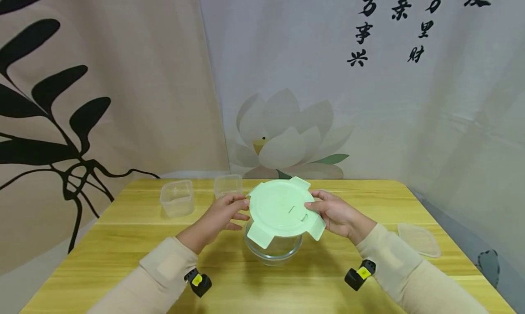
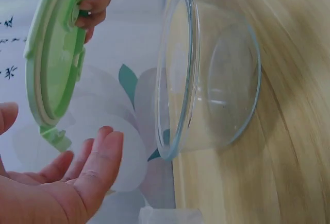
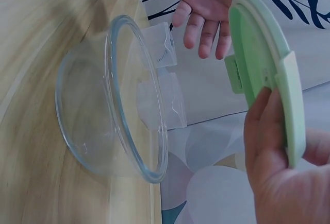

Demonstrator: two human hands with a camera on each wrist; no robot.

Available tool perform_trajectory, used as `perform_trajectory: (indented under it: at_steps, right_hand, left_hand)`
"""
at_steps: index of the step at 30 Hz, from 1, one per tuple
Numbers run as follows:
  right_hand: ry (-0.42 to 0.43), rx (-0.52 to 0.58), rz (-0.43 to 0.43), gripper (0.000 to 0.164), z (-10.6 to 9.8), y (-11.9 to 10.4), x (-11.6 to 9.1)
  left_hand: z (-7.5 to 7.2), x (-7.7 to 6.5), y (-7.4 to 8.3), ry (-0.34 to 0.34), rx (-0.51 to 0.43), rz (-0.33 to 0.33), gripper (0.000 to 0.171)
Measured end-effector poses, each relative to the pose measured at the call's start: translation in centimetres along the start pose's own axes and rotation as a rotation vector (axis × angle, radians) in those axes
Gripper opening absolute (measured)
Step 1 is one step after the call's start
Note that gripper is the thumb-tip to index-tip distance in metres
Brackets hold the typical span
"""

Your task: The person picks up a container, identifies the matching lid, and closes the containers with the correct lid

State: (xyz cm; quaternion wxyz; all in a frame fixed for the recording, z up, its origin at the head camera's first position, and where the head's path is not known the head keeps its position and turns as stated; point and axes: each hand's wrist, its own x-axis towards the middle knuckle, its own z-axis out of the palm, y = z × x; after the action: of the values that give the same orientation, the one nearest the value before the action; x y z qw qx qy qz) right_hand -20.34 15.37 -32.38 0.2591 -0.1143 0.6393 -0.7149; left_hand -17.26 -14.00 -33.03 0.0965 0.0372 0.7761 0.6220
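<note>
The green lid (image 1: 280, 207) is in the middle of the frame, a little below centre, held up over the glass bowl (image 1: 272, 258). Both wrist views show a gap between it and the bowl's rim, so the two are not touching. Flaps stick out around the lid's edge.

The right hand (image 1: 336, 213), right of centre, has its grip on the lid's right edge, thumb on the top face and fingers against the underside. The left hand (image 1: 223, 216), left of centre, has a released grip: its fingers are spread beside the lid's left edge, and the left wrist view shows them apart from it.

The bowl stands upright on the wooden desk (image 1: 135, 232), its rim partly covered by the lid in the head view. Left of centre, towards the desk's far edge, are two clear tubs, one (image 1: 177, 199) further left and the other (image 1: 228, 185) nearer the left hand. A clear lid (image 1: 419, 240) lies flat at the right, beside the right sleeve (image 1: 404, 261). A printed curtain (image 1: 287, 45) fills the upper frame.
</note>
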Motion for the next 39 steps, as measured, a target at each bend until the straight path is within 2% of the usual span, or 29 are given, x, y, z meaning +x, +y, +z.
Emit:
perform_trajectory:
  at_steps: [3,6,15,21,27,34,39]
  right_hand:
    - [0.027,-0.004,-0.010,0.046,0.2,0.2,0.1]
    - [0.038,-0.008,-0.019,0.045,0.5,0.4,0.2]
    - [0.062,-0.014,-0.003,0.047,1.0,1.0,0.6]
    - [0.079,-0.039,0.027,0.041,1.2,1.5,0.9]
    - [0.113,-0.049,0.058,0.043,1.6,1.7,1.1]
    - [0.148,-0.142,0.080,0.047,2.3,1.4,1.0]
    - [0.211,-0.221,0.106,0.047,2.8,1.2,1.1]
  left_hand:
    - [0.2,-0.1,0.0,-0.033,0.000,-0.021,0.047]
    - [0.4,-0.1,0.0,-0.037,-0.008,-0.027,0.044]
    - [1.0,-0.3,-0.2,0.046,-0.009,-0.012,0.036]
    - [1.6,-0.6,-0.5,0.067,-0.004,-0.023,0.035]
    - [1.9,-0.5,-0.6,0.078,-0.052,-0.031,0.035]
    - [2.1,-0.3,-0.8,0.118,-0.051,-0.062,0.026]
    - [2.3,-0.1,-0.9,0.144,-0.035,-0.079,0.025]
